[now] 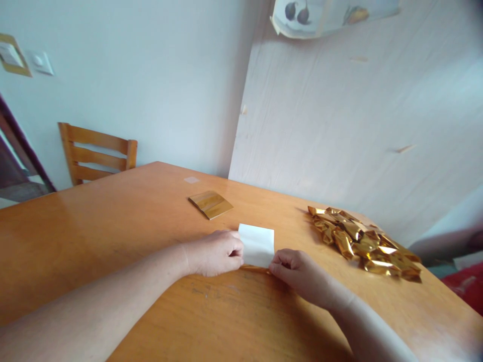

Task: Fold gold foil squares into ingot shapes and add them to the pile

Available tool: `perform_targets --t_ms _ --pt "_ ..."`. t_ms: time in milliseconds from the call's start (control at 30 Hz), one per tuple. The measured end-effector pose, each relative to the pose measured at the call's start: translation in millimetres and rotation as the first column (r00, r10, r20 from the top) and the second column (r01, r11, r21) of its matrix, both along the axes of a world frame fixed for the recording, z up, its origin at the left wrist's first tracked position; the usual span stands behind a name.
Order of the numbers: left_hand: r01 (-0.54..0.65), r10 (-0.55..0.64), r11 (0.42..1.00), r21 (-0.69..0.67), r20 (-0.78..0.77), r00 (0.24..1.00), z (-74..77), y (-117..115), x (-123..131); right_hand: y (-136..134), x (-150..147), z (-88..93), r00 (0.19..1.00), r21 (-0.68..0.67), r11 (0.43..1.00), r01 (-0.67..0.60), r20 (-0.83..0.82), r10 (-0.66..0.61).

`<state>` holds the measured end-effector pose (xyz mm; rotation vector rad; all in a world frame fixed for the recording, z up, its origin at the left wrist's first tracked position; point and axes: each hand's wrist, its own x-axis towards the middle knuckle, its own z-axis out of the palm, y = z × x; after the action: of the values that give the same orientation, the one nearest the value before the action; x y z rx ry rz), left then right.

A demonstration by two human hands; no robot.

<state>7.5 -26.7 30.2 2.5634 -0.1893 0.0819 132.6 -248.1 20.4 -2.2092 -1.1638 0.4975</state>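
One white sheet (257, 245) lies mostly flat on the desk (94, 226), left hand (222, 253) and right hand (292, 271) gripping its sides, gold strip (255, 269) at its near edge. Gold pieces (343, 244) heaped right look finished; a gold stack (211, 203) beyond looks unworked.

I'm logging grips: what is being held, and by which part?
The paper: the left hand pinches its left edge, toward the near end; the right hand, its near right corner.
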Motion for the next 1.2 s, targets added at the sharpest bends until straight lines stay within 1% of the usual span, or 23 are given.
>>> perform_targets --t_ms 167,433,600,833,1033,1200 --pt "-0.007 0.007 1.000 0.013 0.006 1.000 -2.9 -1 1 3 -1 -1.0 0.999 -0.016 0.999 0.035 0.042 -0.034" --pt "-0.005 0.003 0.998 0.062 0.031 1.000 -10.7 0 3 5 1 -3.6 0.992 -0.047 0.998 0.052 0.118 -0.046" --pt "-0.013 0.012 0.998 0.062 0.017 1.000 -5.7 -1 3 4 1 -4.8 0.987 -0.047 0.997 0.059 0.153 -0.051" --pt "0.034 -0.032 0.999 0.032 -0.047 0.998 5.6 1 3 5 0 -1.5 0.988 -0.063 0.997 0.050 0.147 -0.040" --pt "-0.040 0.043 0.997 0.061 -0.053 0.998 -0.1 0 2 5 0 -2.9 0.984 -0.065 0.997 0.052 0.176 -0.040" --pt "-0.034 0.037 0.998 0.050 -0.057 0.998 -1.2 0 0 4 0 -4.6 0.986 -0.071 0.995 0.064 0.158 -0.052"
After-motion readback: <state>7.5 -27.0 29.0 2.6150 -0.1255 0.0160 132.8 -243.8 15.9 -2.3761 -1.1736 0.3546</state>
